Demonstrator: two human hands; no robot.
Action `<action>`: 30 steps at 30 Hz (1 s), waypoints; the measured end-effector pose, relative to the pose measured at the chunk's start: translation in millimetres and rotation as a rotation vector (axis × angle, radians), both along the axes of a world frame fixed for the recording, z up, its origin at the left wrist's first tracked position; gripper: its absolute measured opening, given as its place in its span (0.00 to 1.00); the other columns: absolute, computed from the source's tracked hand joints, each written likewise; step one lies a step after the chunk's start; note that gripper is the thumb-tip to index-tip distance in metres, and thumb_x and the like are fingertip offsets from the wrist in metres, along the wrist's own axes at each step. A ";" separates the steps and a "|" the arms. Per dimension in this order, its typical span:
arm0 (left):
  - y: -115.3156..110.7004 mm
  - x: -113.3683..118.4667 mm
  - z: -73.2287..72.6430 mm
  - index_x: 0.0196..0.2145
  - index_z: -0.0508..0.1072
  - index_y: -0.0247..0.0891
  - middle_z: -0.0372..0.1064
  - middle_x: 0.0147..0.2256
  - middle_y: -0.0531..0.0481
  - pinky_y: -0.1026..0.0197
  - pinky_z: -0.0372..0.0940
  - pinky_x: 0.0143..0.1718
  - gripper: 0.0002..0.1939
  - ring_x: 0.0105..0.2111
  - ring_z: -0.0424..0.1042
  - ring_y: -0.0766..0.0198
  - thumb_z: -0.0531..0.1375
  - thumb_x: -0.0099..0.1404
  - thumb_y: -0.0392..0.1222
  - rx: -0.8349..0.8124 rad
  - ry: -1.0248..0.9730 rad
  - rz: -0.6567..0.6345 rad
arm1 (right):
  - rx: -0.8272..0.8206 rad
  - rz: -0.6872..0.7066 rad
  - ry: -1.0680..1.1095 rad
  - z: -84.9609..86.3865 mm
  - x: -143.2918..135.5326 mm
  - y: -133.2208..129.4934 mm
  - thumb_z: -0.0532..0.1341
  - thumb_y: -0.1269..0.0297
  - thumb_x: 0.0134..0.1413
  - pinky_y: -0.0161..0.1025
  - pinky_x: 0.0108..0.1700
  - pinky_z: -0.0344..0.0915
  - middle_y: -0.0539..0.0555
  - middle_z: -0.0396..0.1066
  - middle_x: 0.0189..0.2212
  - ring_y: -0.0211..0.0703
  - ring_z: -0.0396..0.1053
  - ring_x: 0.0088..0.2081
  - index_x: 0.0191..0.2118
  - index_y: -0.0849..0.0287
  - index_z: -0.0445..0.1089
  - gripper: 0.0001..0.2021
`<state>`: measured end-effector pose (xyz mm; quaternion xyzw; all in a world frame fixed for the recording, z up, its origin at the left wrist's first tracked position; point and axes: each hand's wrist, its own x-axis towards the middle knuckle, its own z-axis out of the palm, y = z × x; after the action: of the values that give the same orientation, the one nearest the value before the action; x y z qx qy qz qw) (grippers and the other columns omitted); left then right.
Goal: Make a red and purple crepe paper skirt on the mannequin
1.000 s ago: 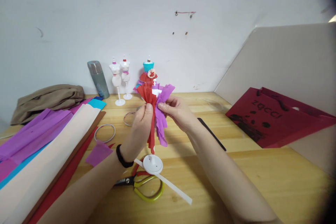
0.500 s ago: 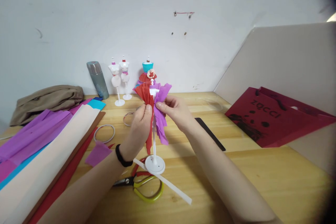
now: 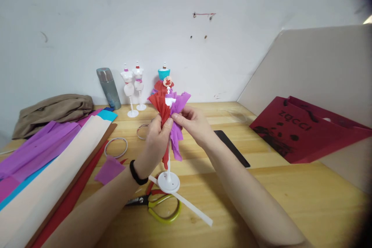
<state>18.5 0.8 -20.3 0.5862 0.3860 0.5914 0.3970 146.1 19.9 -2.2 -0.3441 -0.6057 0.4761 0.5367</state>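
A small white mannequin stand (image 3: 169,181) is upright in front of me, its body wrapped by crepe paper. My left hand (image 3: 158,139) pinches the red crepe paper (image 3: 160,105) at the mannequin's left side, and the paper fans out above the fingers. On the other side, my right hand (image 3: 193,124) grips the purple crepe paper (image 3: 178,139) between thumb and fingers at the waist. Both thumbs nearly meet there. Scissors (image 3: 164,205) with yellow and red handles lie by the base, and a white strip (image 3: 196,211) passes near it.
Folded crepe paper sheets (image 3: 58,162) lie at the left, with tape rings (image 3: 116,148) beside them. Farther back stand a flask (image 3: 109,88), two white mannequins (image 3: 128,85) and a dressed one (image 3: 164,73). A black phone-like slab (image 3: 232,149) and a red bag (image 3: 308,131) are at the right.
My left hand has shifted slightly right, its thumb closer to my right thumb. The mannequin's base has slid a little left, and the purple paper's lower end has drawn inward.
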 end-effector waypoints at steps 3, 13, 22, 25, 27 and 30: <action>0.5 0.2 -1.2 0.29 0.66 0.39 0.68 0.28 0.50 0.57 0.64 0.42 0.08 0.35 0.69 0.59 0.57 0.63 0.44 0.038 0.052 0.037 | 0.003 0.021 0.011 1.0 2.4 -0.3 0.68 0.54 0.43 0.35 0.25 0.58 0.46 0.64 0.19 0.34 0.60 0.22 0.28 0.61 0.70 0.14; -1.4 -5.6 8.7 0.37 0.68 0.39 0.70 0.30 0.50 0.59 0.62 0.35 0.06 0.31 0.68 0.61 0.54 0.65 0.41 0.187 0.217 0.039 | 0.028 0.064 0.093 4.7 9.7 1.2 0.71 0.60 0.37 0.35 0.25 0.60 0.47 0.66 0.20 0.33 0.61 0.21 0.28 0.59 0.73 0.12; 2.1 -7.7 5.5 0.38 0.67 0.39 0.70 0.32 0.49 0.59 0.63 0.35 0.06 0.32 0.68 0.62 0.53 0.66 0.41 0.248 0.238 0.048 | -0.008 0.092 0.039 0.5 11.4 3.7 0.71 0.57 0.39 0.34 0.24 0.55 0.46 0.63 0.18 0.32 0.56 0.21 0.27 0.59 0.74 0.11; 1.7 -8.9 5.6 0.37 0.68 0.39 0.69 0.32 0.50 0.59 0.63 0.35 0.06 0.32 0.68 0.62 0.53 0.66 0.42 0.253 0.280 0.056 | -0.007 0.137 0.048 -0.7 12.7 5.3 0.71 0.57 0.39 0.34 0.25 0.56 0.46 0.63 0.18 0.32 0.56 0.21 0.26 0.59 0.74 0.11; 1.7 -9.5 5.8 0.37 0.68 0.39 0.69 0.32 0.50 0.59 0.63 0.36 0.06 0.32 0.68 0.61 0.54 0.66 0.42 0.260 0.295 0.051 | -0.009 0.159 0.058 -1.3 12.5 6.7 0.72 0.58 0.37 0.35 0.26 0.57 0.45 0.62 0.17 0.32 0.55 0.21 0.24 0.59 0.73 0.12; 2.6 -9.9 5.7 0.38 0.67 0.40 0.69 0.33 0.49 0.59 0.63 0.37 0.06 0.34 0.69 0.61 0.53 0.67 0.43 0.273 0.294 0.032 | -0.004 0.142 0.088 -1.7 11.2 8.0 0.72 0.57 0.36 0.35 0.27 0.59 0.45 0.60 0.16 0.32 0.56 0.22 0.22 0.59 0.72 0.13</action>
<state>8.6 3.4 -14.6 0.7085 0.3651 0.5526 0.2437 157.3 27.9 -3.9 -0.2803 -0.6033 0.5289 0.5270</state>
